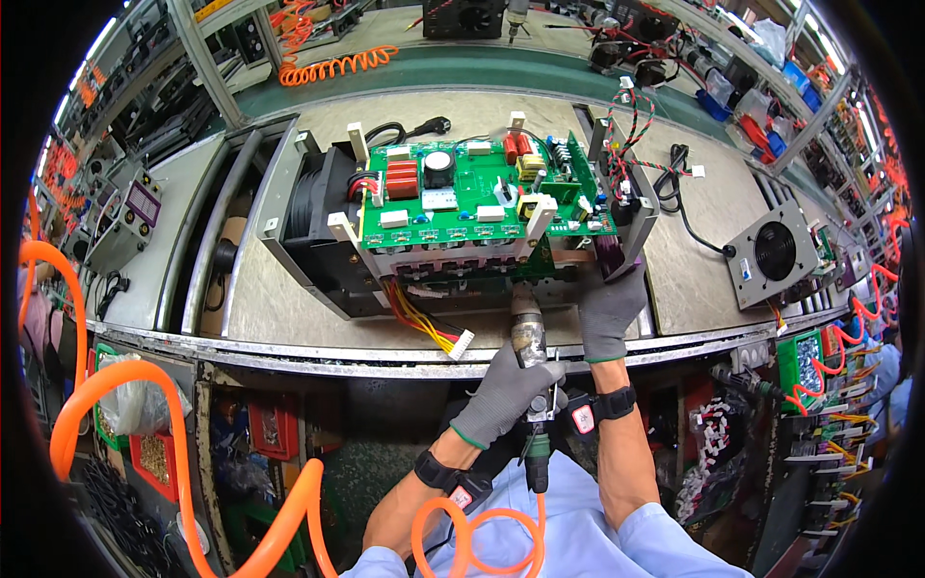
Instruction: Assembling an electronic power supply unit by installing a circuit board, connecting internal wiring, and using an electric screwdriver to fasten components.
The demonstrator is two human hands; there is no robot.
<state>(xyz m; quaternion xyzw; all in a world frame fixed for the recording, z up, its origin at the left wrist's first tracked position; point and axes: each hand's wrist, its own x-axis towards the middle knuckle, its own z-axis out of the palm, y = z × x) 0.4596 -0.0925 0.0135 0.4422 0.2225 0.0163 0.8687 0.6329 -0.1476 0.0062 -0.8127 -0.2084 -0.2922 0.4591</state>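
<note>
A partly built electrical machine chassis [289, 217] stands on the bench in front of me, with a green circuit board [443, 217] on top. My left hand [509, 393], in a grey glove, is wrapped round an air screwdriver [529, 332]. The tool's tip points at the chassis's near side, below the board; the bit's exact contact is hidden. At the near right corner, my gloved right hand [613, 316] grips the chassis, its fingertips partly hidden by the end panel. A white connector [462, 344] on yellow and red wires hangs from the near side.
An orange coiled air hose [135, 371] loops across the left and below the screwdriver. Right on the bench lies a fan panel [774, 252] with a black cable. Metal rollers [227, 207] run left of the machine. Red parts bins [273, 429] sit below the bench edge [405, 361].
</note>
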